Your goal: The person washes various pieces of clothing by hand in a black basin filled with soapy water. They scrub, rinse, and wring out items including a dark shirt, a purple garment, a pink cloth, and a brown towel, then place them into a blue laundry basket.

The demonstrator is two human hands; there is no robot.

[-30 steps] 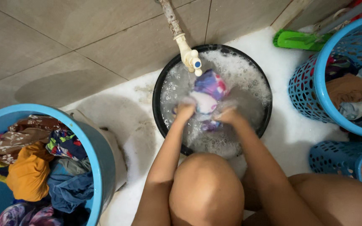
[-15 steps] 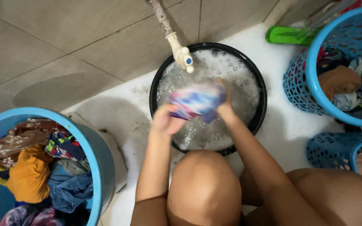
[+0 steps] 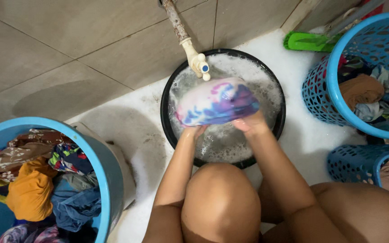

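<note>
Purple-and-blue tie-dye cloth (image 3: 217, 107) is up over the sudsy black basin (image 3: 279, 121), left hand (image 3: 193, 131) and right hand (image 3: 248, 124) each with grip closed on its lower edge, beneath the tap (image 3: 199, 64).

Cloth (image 3: 217, 102): wet woven fabric, tie-dye purple, blue and white, slick sheen, held over the basin by both hands.
Basin (image 3: 165, 118): black plastic, smooth glossy rim; inside it, frothy white suds on water.
Tap (image 3: 198, 64): cream plastic, glossy, above the basin's far rim; its pipe (image 3: 173, 16) is rough, mottled and corroded-looking.
Wall tiles (image 3: 68, 40): beige ceramic, matt to satin, behind the basin.
Tub (image 3: 106, 173): light-blue plastic, smooth, left of the basin, holding dry-looking printed and plain fabrics.
Baskets (image 3: 320, 92): blue perforated plastic, right of the basin, with soft crumpled cloth.
Brush (image 3: 309, 42): green plastic, glossy, beyond the baskets.
</note>
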